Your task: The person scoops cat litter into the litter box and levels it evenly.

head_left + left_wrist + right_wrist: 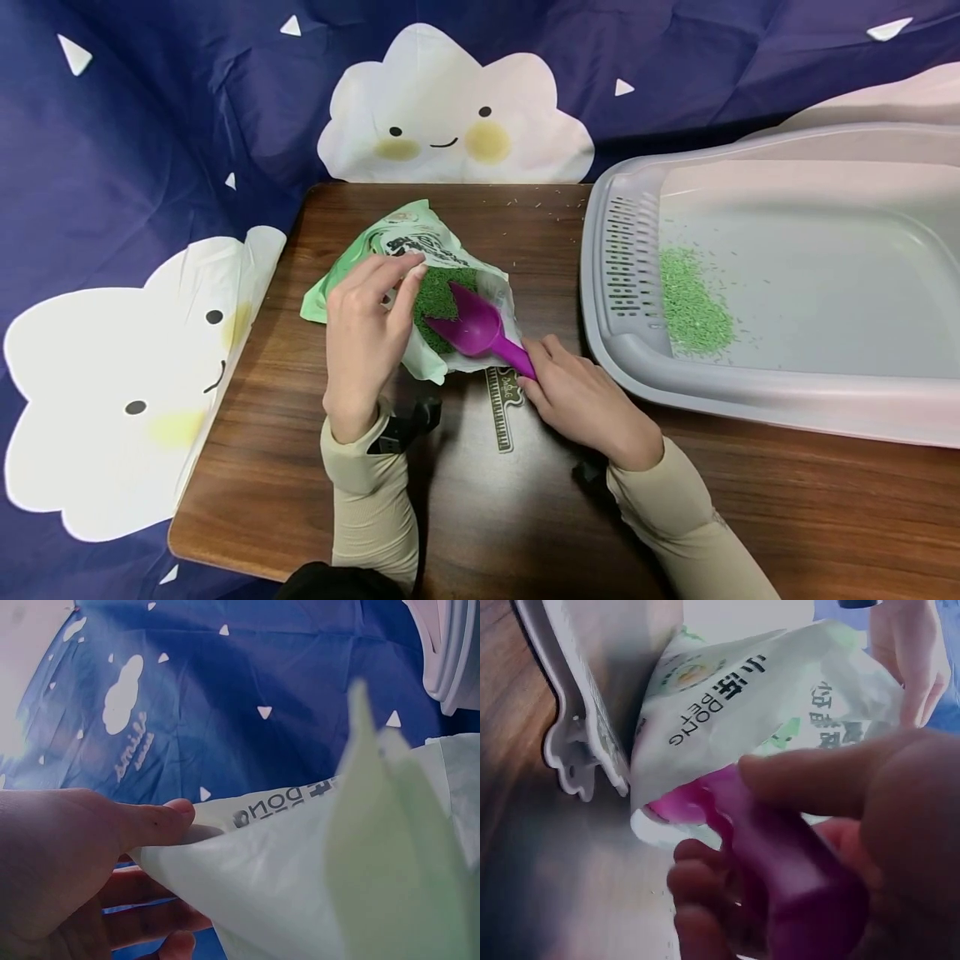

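A purple scoop [474, 323] dips into an open green and white litter bag [489, 285] on the table. My right hand [581, 400] grips its handle [780, 855], and the blade lies among the green pellets [441, 293] inside. No pellets can be made out on the blade. At the bag's left side, my left hand [367, 325] pinches the edge of the opening between thumb and fingers. In the left wrist view the thumb [161, 825] presses on the folded bag edge [202, 859]. The bag's printed side [712, 697] faces the right wrist camera.
A grey litter box [592, 275] with a slotted end stands on the right, a heap of green pellets [690, 304] at its left inside. A flat ruler-like piece [501, 421] lies below the bag. Stray pellets dot the table's back. Behind hangs a blue cloud-patterned cloth [637, 50].
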Demonstrator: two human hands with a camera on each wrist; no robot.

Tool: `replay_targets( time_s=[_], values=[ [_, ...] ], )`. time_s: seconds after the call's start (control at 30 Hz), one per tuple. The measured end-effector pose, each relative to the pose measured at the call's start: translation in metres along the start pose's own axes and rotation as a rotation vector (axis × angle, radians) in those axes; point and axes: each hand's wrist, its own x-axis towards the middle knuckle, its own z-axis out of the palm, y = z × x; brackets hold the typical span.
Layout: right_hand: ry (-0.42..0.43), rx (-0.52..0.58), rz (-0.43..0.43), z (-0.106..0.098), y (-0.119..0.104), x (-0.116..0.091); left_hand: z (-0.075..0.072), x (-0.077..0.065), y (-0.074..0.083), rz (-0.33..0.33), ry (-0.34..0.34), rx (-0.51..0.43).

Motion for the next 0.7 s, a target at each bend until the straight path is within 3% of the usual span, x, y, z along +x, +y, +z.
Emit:
replay_targets(
  time_s=[0.23,0.43,0.7],
  values=[
    [0.069,-0.062,0.028,0.004,-0.004,0.001,0.000,0.000,0.000,0.000,-0.002,0.000],
    [0.060,-0.041,0.081,0.012,-0.005,0.003,0.000,0.000,0.000,-0.002,-0.005,0.001],
    [0.087,-0.005,0.071,0.018,-0.002,0.008,0.000,0.000,0.000,-0.003,-0.004,-0.004]
  ],
)
